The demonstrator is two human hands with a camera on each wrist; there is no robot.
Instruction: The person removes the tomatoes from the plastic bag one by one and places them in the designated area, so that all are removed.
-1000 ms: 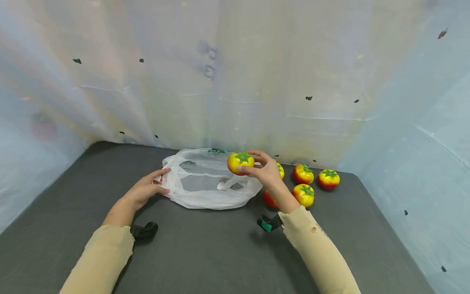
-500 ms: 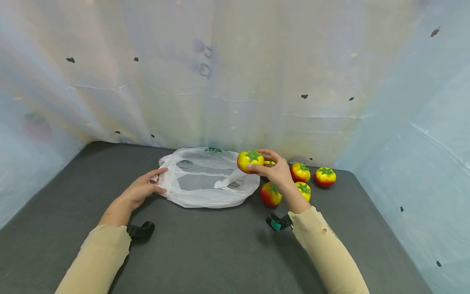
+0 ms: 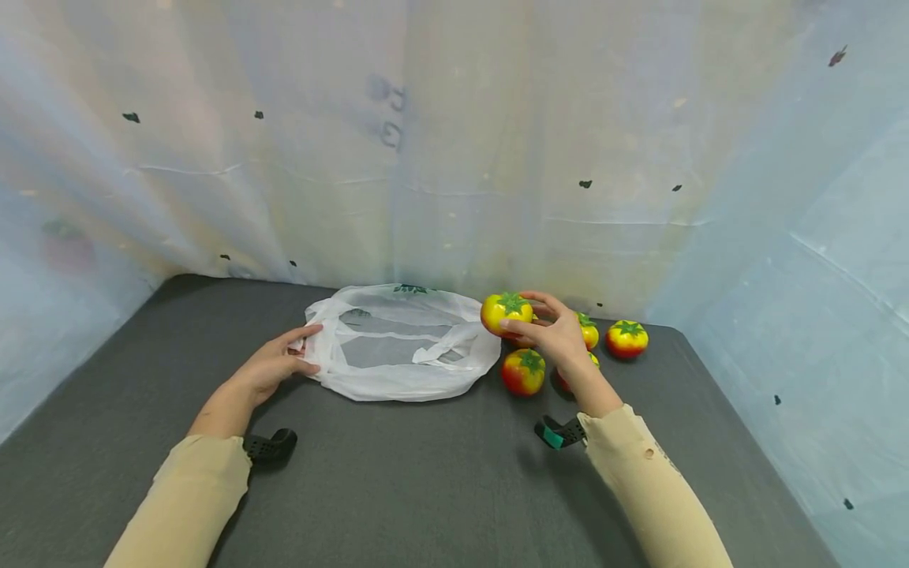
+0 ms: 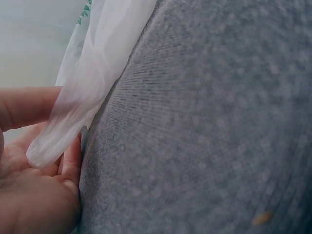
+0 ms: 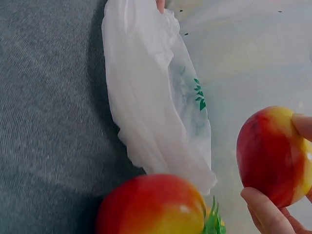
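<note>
A thin white plastic bag (image 3: 398,386) with a green leaf print lies on the dark table, its opening spread. My left hand (image 3: 268,369) holds the bag's left end between thumb and fingers; in the left wrist view the bunched plastic (image 4: 73,107) passes between them. Above the table, just right of the bag, my right hand (image 3: 557,335) grips a glossy red-and-yellow tomato (image 3: 506,314) with a green star-shaped top. In the right wrist view fingertips pinch this tomato (image 5: 268,153) from its sides. Below that hand, another tomato (image 3: 523,372) rests on the table.
Several more tomatoes stand on the right, one of them farthest right (image 3: 626,340); others are partly hidden behind the right hand and wrist. A pale printed sheet (image 3: 454,158) hangs behind and beside the dark table (image 3: 398,481).
My right hand has moved right with the tomato, from over the bag's right edge to beside it. The left hand keeps its hold. The head view has shifted slightly.
</note>
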